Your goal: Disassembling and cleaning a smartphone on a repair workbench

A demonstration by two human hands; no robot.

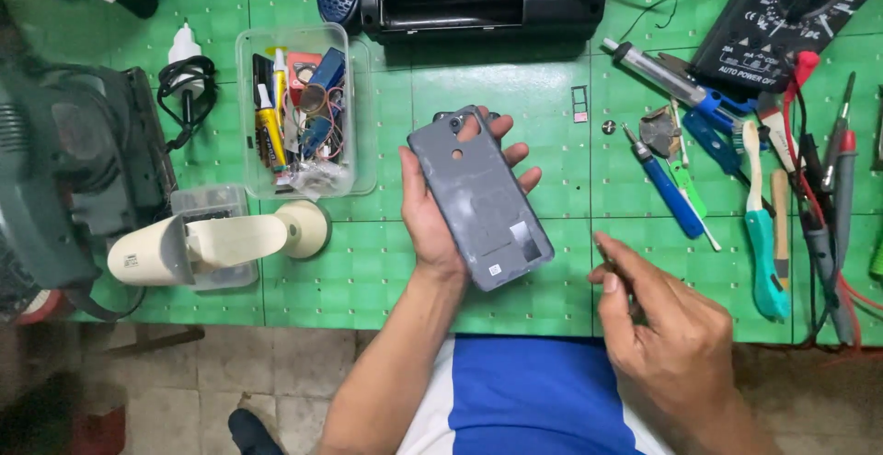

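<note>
Phone back cover [480, 199], grey, small white sticker at lower corner, in left hand [432, 220] grip; right hand [662, 322] pinching thin tool [603, 253].

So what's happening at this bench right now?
A person sits at a green work mat. Their left hand holds a grey phone back cover up over the mat, inner side facing the camera. Their right hand pinches a thin tool just to the right of the cover, apart from it. A clear box of small parts, screwdrivers and a multimeter lie around.
</note>
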